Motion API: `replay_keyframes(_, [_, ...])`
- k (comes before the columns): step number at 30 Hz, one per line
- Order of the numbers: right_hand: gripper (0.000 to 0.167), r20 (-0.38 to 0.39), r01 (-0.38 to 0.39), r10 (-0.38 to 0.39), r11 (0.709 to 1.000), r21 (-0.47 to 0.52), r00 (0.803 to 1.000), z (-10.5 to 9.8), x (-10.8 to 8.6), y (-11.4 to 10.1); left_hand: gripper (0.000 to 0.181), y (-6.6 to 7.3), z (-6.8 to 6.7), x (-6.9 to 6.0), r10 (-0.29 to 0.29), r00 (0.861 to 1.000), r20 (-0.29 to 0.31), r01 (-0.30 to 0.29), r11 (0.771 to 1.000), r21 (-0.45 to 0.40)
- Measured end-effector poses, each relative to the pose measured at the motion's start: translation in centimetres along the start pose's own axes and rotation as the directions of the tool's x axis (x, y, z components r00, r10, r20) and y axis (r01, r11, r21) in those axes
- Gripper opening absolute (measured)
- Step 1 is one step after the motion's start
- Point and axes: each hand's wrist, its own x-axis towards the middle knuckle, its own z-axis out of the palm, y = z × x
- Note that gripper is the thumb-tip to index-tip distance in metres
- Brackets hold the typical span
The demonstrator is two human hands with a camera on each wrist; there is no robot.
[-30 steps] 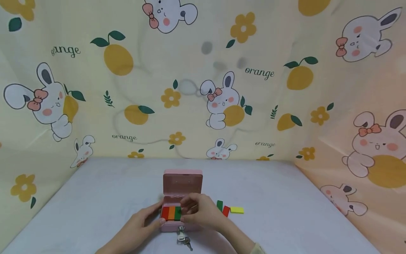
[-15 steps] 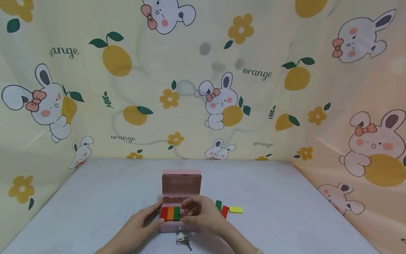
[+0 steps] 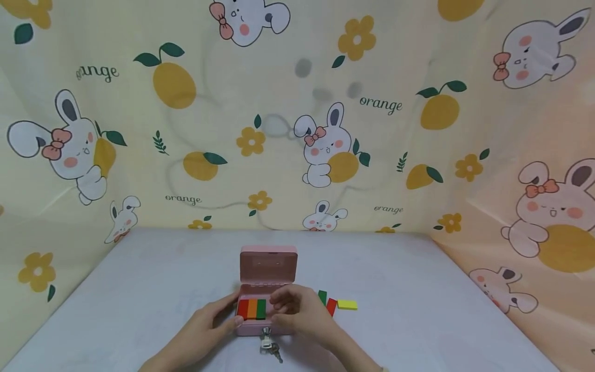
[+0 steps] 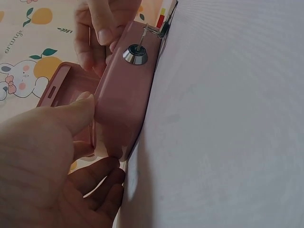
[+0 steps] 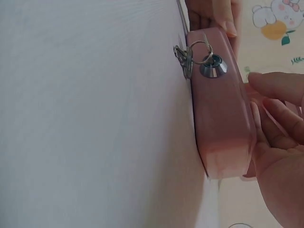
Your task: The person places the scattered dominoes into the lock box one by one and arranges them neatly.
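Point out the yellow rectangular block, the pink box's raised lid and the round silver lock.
Yellow rectangular block (image 3: 347, 305): head view, middle of its broad face.
Pink box's raised lid (image 3: 268, 268): head view, its inner face.
Round silver lock (image 4: 136, 58): left wrist view, its tapered collar.

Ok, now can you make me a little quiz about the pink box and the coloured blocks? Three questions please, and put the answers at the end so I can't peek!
1. True or false: the lid of the pink box is closed.

2. Pick one. In the head view, what colour is the loose block lying farthest right on the white table?
A) green
B) red
C) yellow

3. Fill in the missing word: the keys hang from the ____ on the front of the pink box.

Key:
1. False, it stands open.
2. C, yellow.
3. lock.
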Motion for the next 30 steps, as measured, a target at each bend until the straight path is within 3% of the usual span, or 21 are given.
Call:
replay_keyframes(7, [0.029,-0.036,0.023,-0.023,1.000,0.006,0.999,-1.4,-0.8,0.2,0.071,-0.1,0.0,-0.1,-0.009,1.000,0.004,0.009,1.000,-0.009])
replay_keyframes(13, [0.033,-0.130,0.065,-0.072,0.996,-0.057,0.989,-4.4,-2.5,0.5,0.072,-0.1,0.1,0.1,-0.012,1.000,0.004,0.012,1.000,-0.015])
replay_keyframes(16, [0.034,-0.229,0.005,-0.023,0.997,-0.079,0.973,-6.4,-3.5,0.7,0.071,0.0,0.1,0.3,-0.007,1.000,0.005,0.007,1.000,-0.014])
replay_keyframes(20, [0.039,-0.367,-0.152,0.117,0.986,-0.067,0.923,-8.4,-4.4,1.5,0.070,0.2,0.1,0.3,0.005,1.000,-0.003,-0.005,1.000,0.002])
replay_keyframes(23, [0.043,-0.404,-0.222,0.188,0.974,-0.038,0.895,-9.1,-4.6,2.2,0.069,0.3,0.1,0.1,0.006,1.000,-0.010,-0.005,1.000,0.010])
replay_keyframes(26, [0.045,-0.398,-0.245,0.218,0.969,-0.018,0.891,-9.3,-4.7,2.8,0.069,0.3,0.1,0.0,0.008,1.000,-0.007,-0.008,1.000,0.007])
replay_keyframes(30, [0.045,-0.369,-0.262,0.232,0.964,-0.034,0.900,-9.3,-4.6,3.2,0.070,0.2,-0.1,0.0,0.018,1.000,-0.002,-0.018,1.000,0.001])
